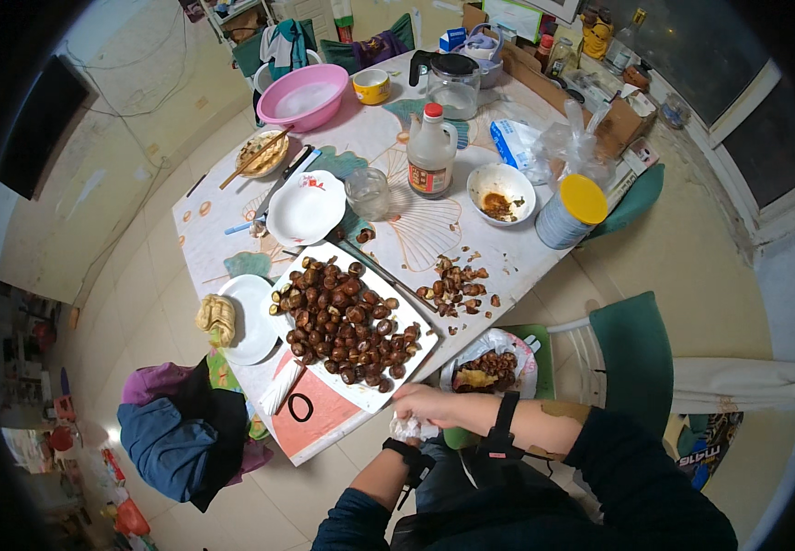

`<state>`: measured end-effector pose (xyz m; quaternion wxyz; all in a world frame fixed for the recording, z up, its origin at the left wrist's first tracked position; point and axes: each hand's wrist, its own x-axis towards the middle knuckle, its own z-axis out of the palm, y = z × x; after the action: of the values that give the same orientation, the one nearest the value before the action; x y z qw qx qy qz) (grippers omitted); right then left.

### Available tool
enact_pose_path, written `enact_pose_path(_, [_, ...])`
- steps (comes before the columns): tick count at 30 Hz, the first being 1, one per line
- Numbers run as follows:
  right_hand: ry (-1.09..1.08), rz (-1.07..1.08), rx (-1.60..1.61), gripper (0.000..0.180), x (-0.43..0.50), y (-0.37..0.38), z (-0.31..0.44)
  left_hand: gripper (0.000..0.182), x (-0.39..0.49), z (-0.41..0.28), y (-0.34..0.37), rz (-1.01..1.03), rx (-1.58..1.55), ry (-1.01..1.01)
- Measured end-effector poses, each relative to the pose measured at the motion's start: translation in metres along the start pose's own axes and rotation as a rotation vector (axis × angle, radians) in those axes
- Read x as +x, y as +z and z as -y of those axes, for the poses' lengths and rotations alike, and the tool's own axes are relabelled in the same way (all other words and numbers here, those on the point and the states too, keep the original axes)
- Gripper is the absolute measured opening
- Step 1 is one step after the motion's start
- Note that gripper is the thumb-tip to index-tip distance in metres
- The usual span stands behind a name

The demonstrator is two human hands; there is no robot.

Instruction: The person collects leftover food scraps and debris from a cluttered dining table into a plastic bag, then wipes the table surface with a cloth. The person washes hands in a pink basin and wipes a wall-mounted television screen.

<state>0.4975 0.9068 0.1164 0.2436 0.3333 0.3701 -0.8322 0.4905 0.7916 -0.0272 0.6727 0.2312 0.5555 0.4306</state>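
Note:
Just off the table's near edge, my right hand [423,405] has its fingers curled down against a crumpled white tissue [414,428]. My left hand [397,441] comes up from below at the same tissue, which hides most of its fingers. Directly beyond both hands lies a white rectangular tray [364,398] heaped with brown roasted chestnuts [342,317], several with split shells. Right of my hands, a plastic bag [449,375] holding chestnut shells [490,368] sits open on a green stool [542,358]. Loose shell pieces [456,286] are scattered on the table beside the tray.
A white plate [249,324] with a yellow cloth [217,320] stands left of the tray. Beyond are an empty dish [306,206], a glass jar [367,195], a plastic jug [432,155], a used bowl [500,194] and a yellow-lidded can [571,212]. Chairs flank the table.

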Motion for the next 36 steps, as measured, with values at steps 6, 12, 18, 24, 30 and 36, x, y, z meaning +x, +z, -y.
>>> enact_pose_path(6, [0.0,0.106,0.006,0.062,-0.01,0.037,0.025,0.033,0.001,0.006,-0.003,-0.018,-0.007,0.013])
enact_pose_path(12, [-0.196,0.109,-0.432,0.039,-0.058,-0.029,0.041,0.035,0.016,0.009,0.005,-0.075,-0.062,0.158])
enact_pose_path(18, [-0.472,-0.284,-0.752,0.018,-0.116,-0.147,0.084,0.026,0.028,-0.01,0.016,-0.054,-0.182,-0.145])
enact_pose_path(24, [-0.967,-0.994,-1.294,0.017,-0.099,-0.201,0.119,0.021,0.042,-0.027,0.026,-0.059,-0.154,-0.171])
enact_pose_path(30, [-0.895,-1.051,-1.484,0.026,-0.047,-0.216,0.108,0.026,0.05,-0.039,0.036,-0.082,-0.196,-0.166])
enact_pose_path(36, [-0.796,-1.273,-1.442,0.029,-0.041,-0.224,0.09,0.028,0.059,-0.049,0.037,-0.02,-0.177,-0.199])
